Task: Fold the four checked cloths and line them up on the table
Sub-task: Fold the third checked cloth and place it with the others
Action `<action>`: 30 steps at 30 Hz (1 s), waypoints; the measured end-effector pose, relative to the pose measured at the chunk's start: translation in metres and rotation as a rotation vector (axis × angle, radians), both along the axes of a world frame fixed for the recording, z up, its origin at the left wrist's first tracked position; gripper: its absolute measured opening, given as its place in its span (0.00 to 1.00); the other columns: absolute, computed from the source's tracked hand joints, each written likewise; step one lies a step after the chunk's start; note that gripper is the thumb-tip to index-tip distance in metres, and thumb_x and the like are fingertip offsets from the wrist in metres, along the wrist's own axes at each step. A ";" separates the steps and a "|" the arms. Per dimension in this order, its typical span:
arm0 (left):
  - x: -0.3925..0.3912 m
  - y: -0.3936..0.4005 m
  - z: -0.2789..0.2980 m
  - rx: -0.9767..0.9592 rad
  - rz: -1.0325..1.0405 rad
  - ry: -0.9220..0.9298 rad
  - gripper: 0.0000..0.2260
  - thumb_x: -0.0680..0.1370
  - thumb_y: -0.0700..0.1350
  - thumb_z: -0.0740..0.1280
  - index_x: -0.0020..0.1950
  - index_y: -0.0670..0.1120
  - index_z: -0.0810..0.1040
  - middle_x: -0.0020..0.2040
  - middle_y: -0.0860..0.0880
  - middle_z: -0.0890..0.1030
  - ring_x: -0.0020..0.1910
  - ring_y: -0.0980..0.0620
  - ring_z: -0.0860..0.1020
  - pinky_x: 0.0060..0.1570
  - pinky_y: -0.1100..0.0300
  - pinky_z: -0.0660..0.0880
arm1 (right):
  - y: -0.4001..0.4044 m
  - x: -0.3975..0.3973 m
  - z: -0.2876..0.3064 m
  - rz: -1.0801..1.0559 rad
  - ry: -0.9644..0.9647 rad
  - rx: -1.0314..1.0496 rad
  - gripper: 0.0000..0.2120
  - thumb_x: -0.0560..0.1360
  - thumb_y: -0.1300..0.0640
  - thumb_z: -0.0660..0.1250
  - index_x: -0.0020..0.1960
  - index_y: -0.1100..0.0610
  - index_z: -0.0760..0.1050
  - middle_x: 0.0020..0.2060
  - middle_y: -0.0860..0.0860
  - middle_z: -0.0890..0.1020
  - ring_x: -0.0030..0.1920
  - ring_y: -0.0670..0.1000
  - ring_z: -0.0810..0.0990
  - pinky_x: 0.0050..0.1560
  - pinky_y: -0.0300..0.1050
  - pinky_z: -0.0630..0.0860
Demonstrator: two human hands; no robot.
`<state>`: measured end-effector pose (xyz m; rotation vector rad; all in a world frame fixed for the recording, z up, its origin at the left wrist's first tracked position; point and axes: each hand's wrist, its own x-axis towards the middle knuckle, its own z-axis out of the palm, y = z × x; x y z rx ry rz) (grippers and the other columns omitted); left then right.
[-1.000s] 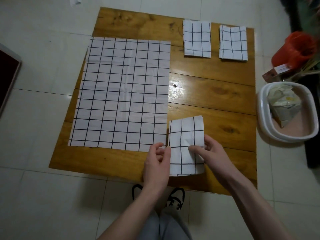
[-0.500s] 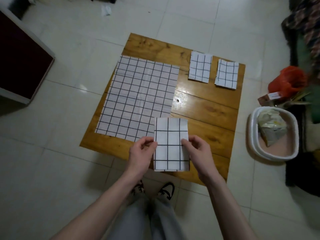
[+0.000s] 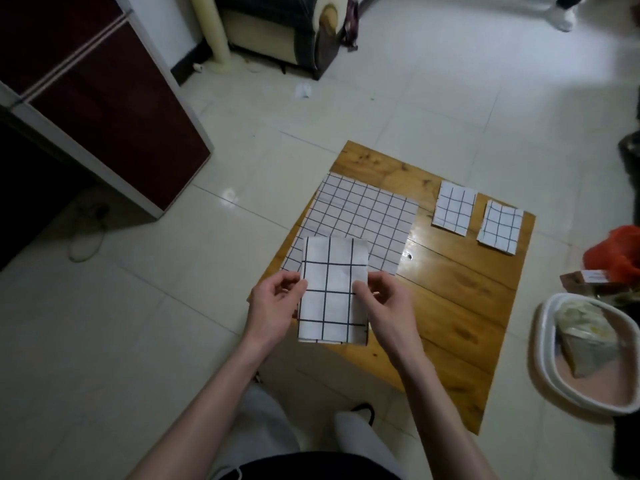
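I hold a folded white checked cloth (image 3: 330, 292) in the air above the near left corner of the wooden table (image 3: 460, 306). My left hand (image 3: 273, 306) pinches its left edge and my right hand (image 3: 384, 306) pinches its right edge. Behind it a large checked cloth (image 3: 360, 220) lies spread flat on the table's left half. Two folded checked cloths, one (image 3: 454, 207) to the left of the other (image 3: 500, 226), lie side by side near the far right edge.
A white basin (image 3: 550, 375) with a crumpled bag stands on the floor to the right of the table, beside an orange bag (image 3: 616, 254). A dark red cabinet (image 3: 104, 109) stands at left. My legs and shoes are below the table's near edge.
Both hands have lifted the folded cloth off the table's near edge and hold it higher, over the spread cloth's corner. My view has pulled back and turned left.
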<state>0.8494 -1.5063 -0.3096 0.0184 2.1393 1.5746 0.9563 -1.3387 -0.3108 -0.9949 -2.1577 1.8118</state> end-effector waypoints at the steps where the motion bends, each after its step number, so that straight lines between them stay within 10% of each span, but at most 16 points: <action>1: -0.009 -0.010 0.003 0.008 0.015 -0.008 0.03 0.81 0.41 0.72 0.54 0.46 0.83 0.49 0.45 0.84 0.47 0.54 0.81 0.43 0.65 0.80 | -0.008 -0.010 0.006 0.006 0.005 0.001 0.05 0.81 0.48 0.68 0.55 0.46 0.80 0.48 0.44 0.84 0.48 0.46 0.82 0.50 0.55 0.84; 6: -0.063 -0.060 0.018 0.042 0.014 -0.022 0.02 0.81 0.42 0.72 0.52 0.48 0.84 0.49 0.44 0.85 0.46 0.53 0.81 0.48 0.54 0.81 | -0.053 -0.063 0.027 0.014 0.029 -0.016 0.04 0.81 0.50 0.69 0.54 0.48 0.81 0.48 0.47 0.85 0.48 0.48 0.83 0.51 0.57 0.83; 15: -0.170 -0.147 0.024 0.054 0.038 -0.021 0.03 0.81 0.43 0.72 0.50 0.45 0.85 0.41 0.52 0.84 0.38 0.62 0.78 0.41 0.67 0.77 | -0.153 -0.164 0.027 -0.036 0.024 -0.003 0.04 0.81 0.48 0.70 0.51 0.48 0.81 0.45 0.49 0.84 0.46 0.52 0.82 0.47 0.55 0.82; 30: -0.315 -0.182 0.020 0.114 -0.007 -0.123 0.05 0.84 0.47 0.67 0.58 0.50 0.82 0.51 0.51 0.87 0.51 0.52 0.85 0.48 0.56 0.83 | -0.194 -0.310 0.028 -0.102 0.059 -0.019 0.05 0.82 0.50 0.68 0.52 0.49 0.82 0.44 0.52 0.84 0.46 0.54 0.82 0.46 0.48 0.81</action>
